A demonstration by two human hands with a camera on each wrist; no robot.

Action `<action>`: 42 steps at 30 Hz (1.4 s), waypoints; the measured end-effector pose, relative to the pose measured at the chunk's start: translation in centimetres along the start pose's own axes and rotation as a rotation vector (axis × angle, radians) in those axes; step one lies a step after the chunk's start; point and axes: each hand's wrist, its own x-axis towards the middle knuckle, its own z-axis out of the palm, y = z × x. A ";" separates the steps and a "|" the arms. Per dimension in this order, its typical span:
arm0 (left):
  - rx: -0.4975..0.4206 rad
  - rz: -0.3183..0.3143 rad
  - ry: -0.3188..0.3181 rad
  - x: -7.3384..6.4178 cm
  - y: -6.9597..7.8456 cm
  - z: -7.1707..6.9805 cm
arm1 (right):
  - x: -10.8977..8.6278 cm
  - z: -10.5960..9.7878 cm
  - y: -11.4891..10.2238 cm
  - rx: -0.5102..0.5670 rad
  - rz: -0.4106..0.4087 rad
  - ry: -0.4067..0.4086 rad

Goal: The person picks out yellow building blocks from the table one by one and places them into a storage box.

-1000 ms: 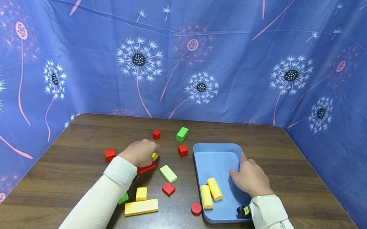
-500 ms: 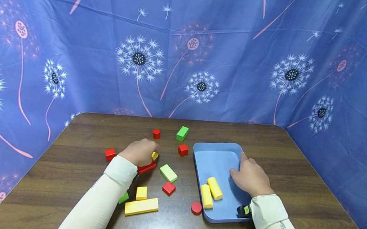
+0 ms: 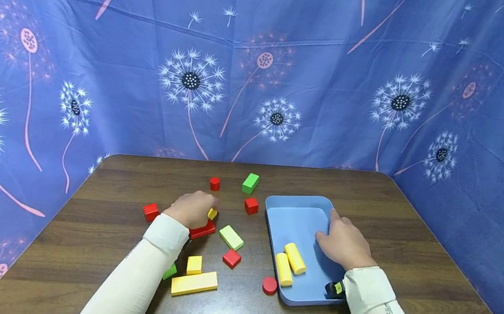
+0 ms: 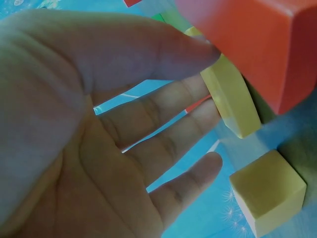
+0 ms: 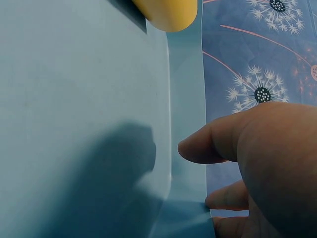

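Note:
My left hand (image 3: pixel 190 209) reaches down among the blocks left of centre. In the left wrist view its thumb and fingertips pinch a yellow block (image 4: pixel 230 96); only an end of that block shows in the head view. A long red block (image 3: pixel 202 230) lies beside the hand, and another yellow block (image 4: pixel 267 188) stands just past the little finger. My right hand (image 3: pixel 347 244) holds the right rim of a blue tray (image 3: pixel 300 203), its thumb inside the wall and fingers outside. Two yellow cylinders (image 3: pixel 295 258) lie in the tray.
Around the left hand lie a red cube (image 3: pixel 151 212), a light green block (image 3: pixel 231 237), a red block (image 3: pixel 231 258) and a long yellow block (image 3: pixel 194 284). Farther back are a green block (image 3: pixel 250 183) and a red cylinder (image 3: pixel 214 184). A red disc (image 3: pixel 269 285) lies by the tray.
The long red block beside my left hand has turned very slightly. Both hands, the tray and the other blocks stay in place.

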 end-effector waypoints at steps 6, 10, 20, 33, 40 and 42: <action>0.014 -0.009 -0.005 0.1 0.0 0.0 | 0.0 0.0 0.0 -0.004 0.003 -0.003; 0.027 -0.006 0.002 0.2 0.0 0.1 | 0.0 0.1 0.0 -0.005 0.004 -0.004; 0.044 0.003 0.030 0.0 0.2 0.4 | 0.0 0.0 0.0 -0.006 0.010 -0.008; 0.086 -0.014 0.043 0.5 0.1 0.9 | 0.0 0.0 0.0 -0.008 0.012 -0.007; 0.101 -0.011 0.051 0.5 0.1 0.9 | 0.0 0.0 0.0 -0.012 0.010 -0.007; 0.109 -0.006 0.060 0.5 0.1 1.0 | 0.0 0.0 0.0 -0.010 0.009 -0.007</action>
